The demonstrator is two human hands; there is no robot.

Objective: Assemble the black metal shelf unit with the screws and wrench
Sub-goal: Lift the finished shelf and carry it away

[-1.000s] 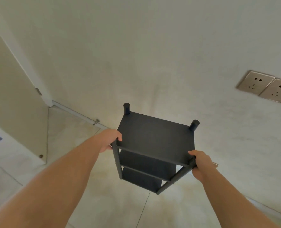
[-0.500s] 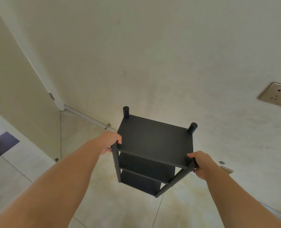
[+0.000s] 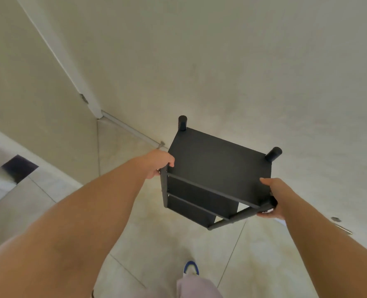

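Firstly, left hand [image 3: 156, 163]: fingers curled round the near-left post at the top corner of the black shelf unit [image 3: 219, 166], gripping it.
Right hand [image 3: 274, 197]: thumb laid along the edge of the top panel, fingers wrapped under the near-right post, holding that corner.
Shelf unit: black metal, three tiers visible, top panel uppermost; two round post ends stand up at the far corners. Held between both hands above the tiled floor [image 3: 156, 244], tilted, close to the pale wall [image 3: 221, 61]. No brand, label or writing legible on any surface.
Surroundings: door [image 3: 27, 93] at left, with a white frame and a hinge; small hardware piece [image 3: 335, 219] on the floor at right; shoe toe [image 3: 191, 268], blue-edged, and pale trouser leg [image 3: 197, 287] at bottom.
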